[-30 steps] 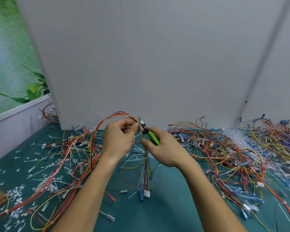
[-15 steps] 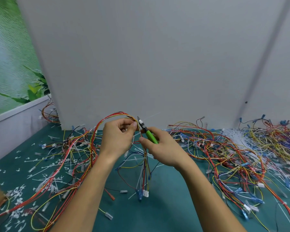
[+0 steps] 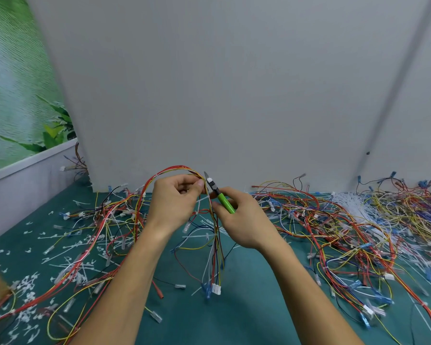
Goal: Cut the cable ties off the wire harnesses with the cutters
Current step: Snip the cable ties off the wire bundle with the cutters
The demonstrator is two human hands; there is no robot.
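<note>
We pinch arched wire harness (image 3: pixel 165 171) in left hand (image 3: pixel 174 206); right hand (image 3: pixel 246 221) grips green-handled cutters (image 3: pixel 219 194), tips up beside wires near our left thumb; loose harnesses (image 3: pixel 334 232) and cut ties (image 3: pixel 28 290) litter green table (image 3: pixel 246 302)

Cutters (image 3: pixel 219 194) right of held harness (image 3: pixel 174 170)

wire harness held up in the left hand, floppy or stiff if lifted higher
Likely floppy: the wire harness arches over the left hand and its ends droop toward the table. Probably light, since a fingertip pinch holds it. It may snag on neighbouring wires.
</note>
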